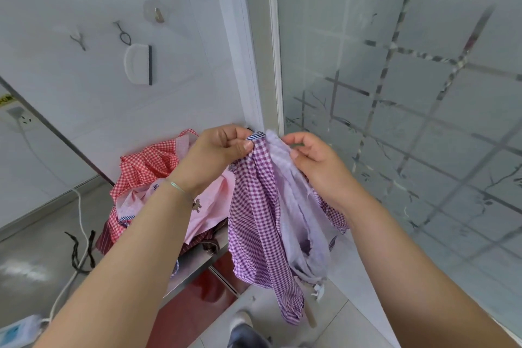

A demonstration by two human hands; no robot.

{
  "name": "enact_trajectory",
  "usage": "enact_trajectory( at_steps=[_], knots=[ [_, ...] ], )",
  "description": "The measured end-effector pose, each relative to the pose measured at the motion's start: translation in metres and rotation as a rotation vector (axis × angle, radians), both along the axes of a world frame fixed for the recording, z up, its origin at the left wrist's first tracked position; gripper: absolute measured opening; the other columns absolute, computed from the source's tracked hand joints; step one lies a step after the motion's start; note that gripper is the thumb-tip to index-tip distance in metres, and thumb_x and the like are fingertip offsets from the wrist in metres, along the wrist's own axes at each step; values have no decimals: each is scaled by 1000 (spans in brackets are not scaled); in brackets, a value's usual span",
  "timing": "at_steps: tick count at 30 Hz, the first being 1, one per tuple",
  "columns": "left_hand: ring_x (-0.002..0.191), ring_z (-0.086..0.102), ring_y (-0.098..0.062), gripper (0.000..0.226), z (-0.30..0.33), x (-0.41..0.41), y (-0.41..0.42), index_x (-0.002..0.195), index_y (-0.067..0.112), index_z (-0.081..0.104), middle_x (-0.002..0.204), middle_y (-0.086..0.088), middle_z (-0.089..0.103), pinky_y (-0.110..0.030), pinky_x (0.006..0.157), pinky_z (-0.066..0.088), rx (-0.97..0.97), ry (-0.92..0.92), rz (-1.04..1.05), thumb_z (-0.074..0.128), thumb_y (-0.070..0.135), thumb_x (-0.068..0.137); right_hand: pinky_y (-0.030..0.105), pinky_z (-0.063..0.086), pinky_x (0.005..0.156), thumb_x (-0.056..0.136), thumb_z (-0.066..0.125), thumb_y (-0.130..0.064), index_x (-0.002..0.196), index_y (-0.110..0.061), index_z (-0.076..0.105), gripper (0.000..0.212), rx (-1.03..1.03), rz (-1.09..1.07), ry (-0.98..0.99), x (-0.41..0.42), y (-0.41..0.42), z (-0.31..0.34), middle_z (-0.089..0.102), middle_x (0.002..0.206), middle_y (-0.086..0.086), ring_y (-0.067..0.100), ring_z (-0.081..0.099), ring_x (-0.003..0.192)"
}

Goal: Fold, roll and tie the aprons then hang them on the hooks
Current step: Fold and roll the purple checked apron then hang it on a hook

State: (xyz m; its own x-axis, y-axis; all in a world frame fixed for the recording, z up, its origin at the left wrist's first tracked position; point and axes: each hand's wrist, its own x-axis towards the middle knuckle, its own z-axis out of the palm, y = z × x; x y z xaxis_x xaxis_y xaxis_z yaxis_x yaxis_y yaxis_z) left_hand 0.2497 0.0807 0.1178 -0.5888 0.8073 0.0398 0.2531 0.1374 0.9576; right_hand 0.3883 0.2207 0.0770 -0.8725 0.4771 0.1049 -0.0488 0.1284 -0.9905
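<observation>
A: How'll the purple-and-white gingham cloth apron [255,223] handle?

B: Light, limp, no stiffness, I'd say; it'll sag wherever you let go. You've got it in the air over the steel table edge [195,265]. Your left hand [217,150] pinches the striped top hem, right hand [313,161] pinches the pale lilac reverse.

A: Best hold?

B: Top corners, spread apart. It's rumpled, hanging in long folds.
</observation>
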Motion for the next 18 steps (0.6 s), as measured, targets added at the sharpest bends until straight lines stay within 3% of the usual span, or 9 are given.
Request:
enact_trajectory(
  at_steps=[4,6,8,9,12,14,18],
  knots=[
    [84,65,-22,16,-3,3,2,102,-2,67,94,-18,71,-32,83,55,10,-36,12,54,2,94,30,52,83,98,46,-10,102,-28,55,20,-2,36,-16,-1,-6,6,66,99,-6,7,63,87],
    [79,66,-20,15,-2,6,3,100,-2,67,88,-14,72,-30,79,56,34,-67,12,55,1,93,27,51,76,95,54,-16,96,-30,56,15,29,22,-13,-4,-8,4,65,92,-10,3,61,81],
    [71,66,-13,11,-2,9,4,93,2,67,79,-6,72,-22,68,55,43,-74,4,56,0,91,23,45,66,93,60,-22,88,-22,61,5,88,-67,14,-7,-10,1,61,77,-11,2,54,67],
    [68,65,-11,11,-2,11,4,90,4,67,76,-3,72,-19,65,53,44,-79,1,57,-1,91,21,42,61,93,62,-25,84,-16,63,12,118,-118,34,-9,-9,-2,58,70,-10,2,49,62],
    [73,67,-11,13,-3,11,5,98,4,68,84,-5,72,-19,69,54,25,-119,20,59,-1,90,23,46,58,93,62,-20,91,-22,65,4,98,-221,100,-11,-11,-5,63,68,-5,5,54,59],
    [76,66,-9,17,-5,8,5,107,6,67,90,-5,73,-18,72,54,-71,-107,46,61,4,91,19,43,57,95,58,-15,98,-30,57,15,148,-257,168,-9,-12,-8,62,67,-5,5,54,59],
    [58,52,-4,18,-9,6,8,93,1,69,69,3,64,-21,65,42,-279,3,71,62,18,93,10,35,63,97,45,-4,87,-27,53,26,426,-212,91,-3,-14,-16,54,75,-19,-5,50,67]
  ],
)
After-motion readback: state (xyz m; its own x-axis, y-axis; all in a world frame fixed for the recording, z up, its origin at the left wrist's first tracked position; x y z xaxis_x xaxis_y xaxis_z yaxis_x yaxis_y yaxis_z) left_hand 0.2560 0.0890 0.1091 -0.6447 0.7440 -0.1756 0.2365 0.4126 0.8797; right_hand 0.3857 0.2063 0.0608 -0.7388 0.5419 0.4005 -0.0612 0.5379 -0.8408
